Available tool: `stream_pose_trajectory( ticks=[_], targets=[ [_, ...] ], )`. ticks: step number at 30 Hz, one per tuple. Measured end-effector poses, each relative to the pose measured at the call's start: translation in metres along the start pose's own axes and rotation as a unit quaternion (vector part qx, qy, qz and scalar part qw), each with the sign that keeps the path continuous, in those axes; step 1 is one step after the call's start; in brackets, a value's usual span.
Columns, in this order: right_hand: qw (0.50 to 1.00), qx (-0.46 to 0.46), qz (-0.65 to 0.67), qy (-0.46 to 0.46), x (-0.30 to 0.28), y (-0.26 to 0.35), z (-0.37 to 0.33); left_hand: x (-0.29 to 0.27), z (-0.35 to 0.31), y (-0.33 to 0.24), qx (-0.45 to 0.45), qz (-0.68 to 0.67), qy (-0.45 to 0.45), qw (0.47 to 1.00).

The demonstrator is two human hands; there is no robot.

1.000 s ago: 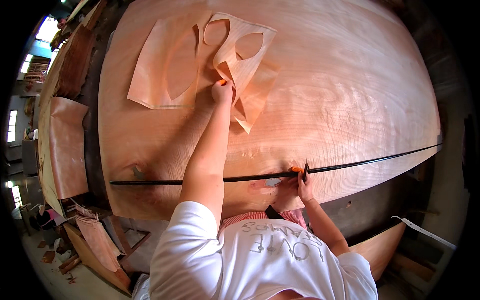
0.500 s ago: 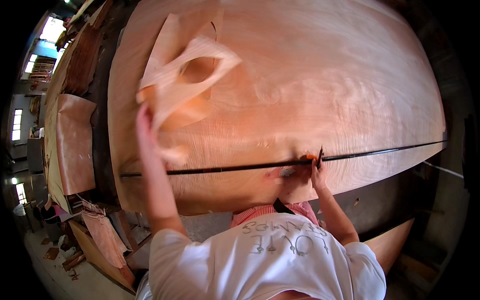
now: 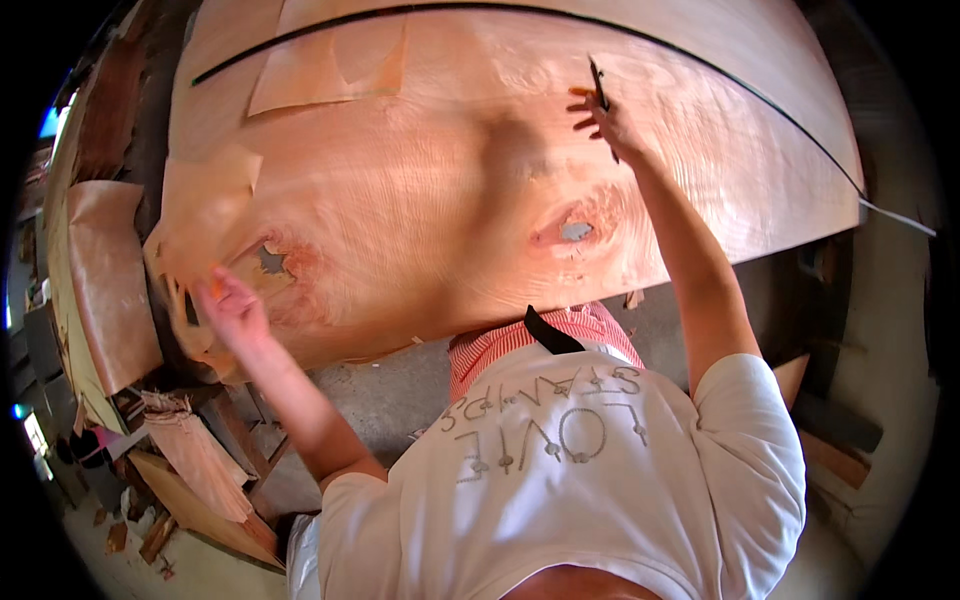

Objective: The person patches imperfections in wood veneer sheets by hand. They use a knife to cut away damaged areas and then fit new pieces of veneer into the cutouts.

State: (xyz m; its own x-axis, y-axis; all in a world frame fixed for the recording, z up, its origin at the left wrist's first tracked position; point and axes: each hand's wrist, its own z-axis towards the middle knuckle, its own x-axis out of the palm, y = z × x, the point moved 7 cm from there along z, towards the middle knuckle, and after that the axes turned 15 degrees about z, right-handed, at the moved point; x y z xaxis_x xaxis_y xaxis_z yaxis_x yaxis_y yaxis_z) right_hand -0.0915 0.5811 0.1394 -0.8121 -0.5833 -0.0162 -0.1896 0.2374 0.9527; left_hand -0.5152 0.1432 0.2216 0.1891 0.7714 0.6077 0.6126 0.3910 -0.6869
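My left hand [image 3: 238, 312], with something orange at a fingertip, is at the left edge of a large wood veneer sheet [image 3: 430, 200]. It overlaps a loose, blurred veneer scrap [image 3: 205, 205]; whether the fingers grip the scrap cannot be made out. My right hand [image 3: 618, 128] is over the sheet's right part, fingers spread, with a slim dark pointed tool [image 3: 599, 88] lodged in it. Something orange shows by those fingers too. Beyond both hands a long black strip [image 3: 480, 7] curves across the sheet. Another thin veneer piece [image 3: 330, 75] lies flat under or against the strip.
Two ragged knot holes, one left [image 3: 272, 260] and one right [image 3: 575, 232], open near the sheet's close edge. A hanging veneer sheet [image 3: 110, 285] and wood offcuts [image 3: 195, 455] stand at the left. A white cord [image 3: 900, 217] runs off at the right.
The black strip has gone from near my body to the far part of the sheet. My left hand has come left and nearer with the scrap; my right hand has reached forward with the tool.
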Motion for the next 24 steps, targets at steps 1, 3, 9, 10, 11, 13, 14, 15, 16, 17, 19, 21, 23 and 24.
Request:
stream_pose_trajectory(
  ticks=[1, 3, 9, 10, 11, 13, 14, 15, 16, 17, 19, 21, 23, 24],
  targets=[
    [0.999, 0.041, -0.001, 0.007, 0.005, -0.015, -0.018, -0.006, 0.002, 0.026, -0.011, 0.022, -0.022, 0.999],
    [0.998, 0.066, -0.007, 0.009, 0.001, -0.045, -0.058, 0.011, 0.004, 0.082, -0.035, 0.032, 0.057, 0.997],
    [0.983, 0.137, 0.120, -0.014, -0.006, -0.083, -0.142, 0.039, -0.036, 0.265, -0.165, 0.110, 0.062, 0.978],
    [0.974, 0.143, 0.176, 0.005, -0.005, -0.087, -0.149, 0.049, -0.053, 0.291, -0.177, 0.145, 0.075, 0.971],
    [0.964, 0.158, 0.213, 0.010, -0.007, -0.093, -0.155, 0.058, -0.068, 0.314, -0.187, 0.179, 0.086, 0.962],
    [0.940, 0.189, 0.283, 0.039, -0.001, -0.100, -0.160, 0.036, -0.075, 0.368, -0.213, 0.230, 0.060, 0.948],
    [0.941, 0.180, 0.285, 0.020, -0.001, -0.097, -0.165, 0.045, -0.091, 0.383, -0.245, 0.263, 0.034, 0.933],
    [0.935, 0.192, 0.298, -0.006, -0.011, -0.111, -0.167, 0.052, -0.106, 0.395, -0.277, 0.293, 0.005, 0.915],
    [0.928, 0.204, 0.310, -0.029, -0.015, -0.120, -0.169, 0.055, -0.117, 0.406, -0.280, 0.286, 0.025, 0.916],
    [0.921, 0.216, 0.321, -0.050, -0.019, -0.128, -0.171, 0.053, -0.122, 0.413, -0.287, 0.301, 0.011, 0.910],
    [0.933, 0.218, 0.285, -0.024, -0.027, -0.141, -0.171, 0.048, -0.132, 0.425, -0.301, 0.327, -0.020, 0.895],
    [0.972, 0.196, 0.126, -0.019, -0.038, -0.155, -0.167, 0.049, -0.132, 0.424, -0.265, 0.343, -0.004, 0.901],
    [0.983, 0.177, 0.036, -0.030, -0.048, -0.159, -0.163, 0.046, -0.136, 0.424, -0.286, 0.322, -0.014, 0.902],
    [0.985, 0.166, 0.041, -0.023, -0.053, -0.162, -0.161, 0.042, -0.142, 0.419, -0.259, 0.299, -0.042, 0.917]
  ],
)
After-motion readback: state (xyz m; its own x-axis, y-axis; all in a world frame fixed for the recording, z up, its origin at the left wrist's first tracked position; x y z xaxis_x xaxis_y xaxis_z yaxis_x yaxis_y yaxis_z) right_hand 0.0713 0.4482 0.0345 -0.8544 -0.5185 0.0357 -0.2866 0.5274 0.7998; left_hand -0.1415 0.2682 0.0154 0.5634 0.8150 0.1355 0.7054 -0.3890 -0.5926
